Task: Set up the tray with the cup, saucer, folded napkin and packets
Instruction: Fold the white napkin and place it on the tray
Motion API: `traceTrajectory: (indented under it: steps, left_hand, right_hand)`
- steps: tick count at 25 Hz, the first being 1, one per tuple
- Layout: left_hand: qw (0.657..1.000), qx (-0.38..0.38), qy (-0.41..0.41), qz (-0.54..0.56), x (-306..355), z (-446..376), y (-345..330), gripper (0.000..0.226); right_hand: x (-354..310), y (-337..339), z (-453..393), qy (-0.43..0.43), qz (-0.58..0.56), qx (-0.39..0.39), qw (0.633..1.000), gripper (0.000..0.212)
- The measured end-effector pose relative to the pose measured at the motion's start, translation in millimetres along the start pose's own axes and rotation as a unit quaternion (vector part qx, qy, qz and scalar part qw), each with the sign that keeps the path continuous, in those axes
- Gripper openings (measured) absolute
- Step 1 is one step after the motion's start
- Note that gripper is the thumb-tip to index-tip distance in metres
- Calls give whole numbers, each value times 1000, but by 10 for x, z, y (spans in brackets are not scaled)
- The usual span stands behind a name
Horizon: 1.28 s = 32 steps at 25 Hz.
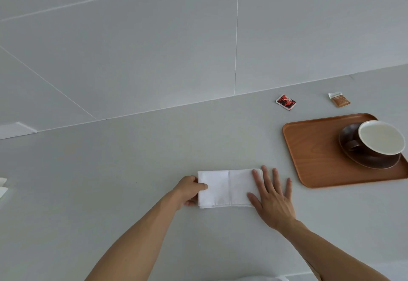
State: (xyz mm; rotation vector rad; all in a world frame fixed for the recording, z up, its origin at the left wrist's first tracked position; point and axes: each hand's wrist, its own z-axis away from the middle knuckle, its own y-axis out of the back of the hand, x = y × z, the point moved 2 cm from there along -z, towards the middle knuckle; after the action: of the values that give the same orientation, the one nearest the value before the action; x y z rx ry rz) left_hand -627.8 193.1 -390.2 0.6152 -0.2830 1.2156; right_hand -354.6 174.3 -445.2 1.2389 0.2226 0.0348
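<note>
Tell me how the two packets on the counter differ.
The red packet is red and black with a white border; the tan packet is plain light brown with a white end. The red packet lies left of the tan packet, and looks squarer while the tan packet looks longer. Both lie flat on the counter beyond the tray, not on it.

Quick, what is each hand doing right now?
Left hand: closed, pinching the left edge of the white napkin.
Right hand: open, fingers spread flat, pressing the napkin's right end.
</note>
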Motion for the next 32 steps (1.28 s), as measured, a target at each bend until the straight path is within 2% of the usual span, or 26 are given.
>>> traceTrajectory:
  steps: [2,4,8,13,19,22,27,32]
  left_hand:
    - [999,14,-34,-4,1,66,67,22]
    - [995,61,-84,-15,60,135,146,17]
    - [984,102,-143,-34,220,296,116,19]
    - [981,82,-166,-63,413,360,-304,28]
    - [964,134,-178,-148,575,300,-957,27]
    - [960,152,-154,-178,630,207,-1175,23]
    - [969,103,-122,-187,608,44,-1313,23]
    - [994,-12,-110,-11,508,3,-1211,21]
  right_hand:
    - [-100,-12,20,-3,-5,-2,1000,73]
    - [-228,-33,29,-7,-7,-7,1000,73]
    - [-364,-64,51,-12,-19,5,1000,74]
    - [-133,-64,165,10,-62,48,997,76]
    - [-29,-56,242,43,-36,27,998,71]
    - [-20,-36,251,59,-33,12,998,75]
    - [7,-23,250,91,-30,8,995,94]
    - [38,-16,244,87,-60,-1,994,102]
